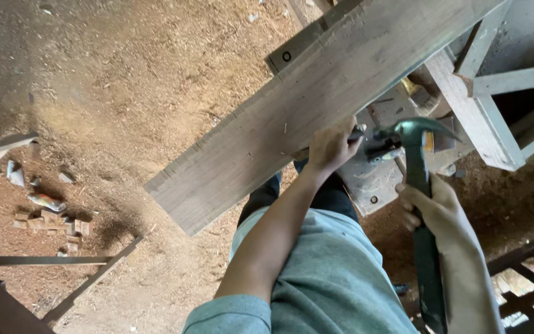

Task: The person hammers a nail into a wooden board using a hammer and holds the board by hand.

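A long grey-brown wooden plank [316, 105] runs diagonally from the lower left to the upper right. My left hand [330, 147] is at the plank's lower edge, its fingers pinched on a small dark metal piece [357, 132], possibly a nail, held against the wood. My right hand [435, 209] grips the handle of a green claw hammer [416, 133]. The hammer's head is raised just to the right of my left hand's fingertips. My grey-green shirt and dark trousers fill the bottom middle.
The floor [131, 80] is covered in sawdust. Small brick pieces [47, 221] and scraps lie at the left. A pale wooden frame [486, 124] stands at the upper right with a brush [420, 94] beside it. Dark bars [88, 272] cross the lower left, and wooden slats [526, 284] the lower right.
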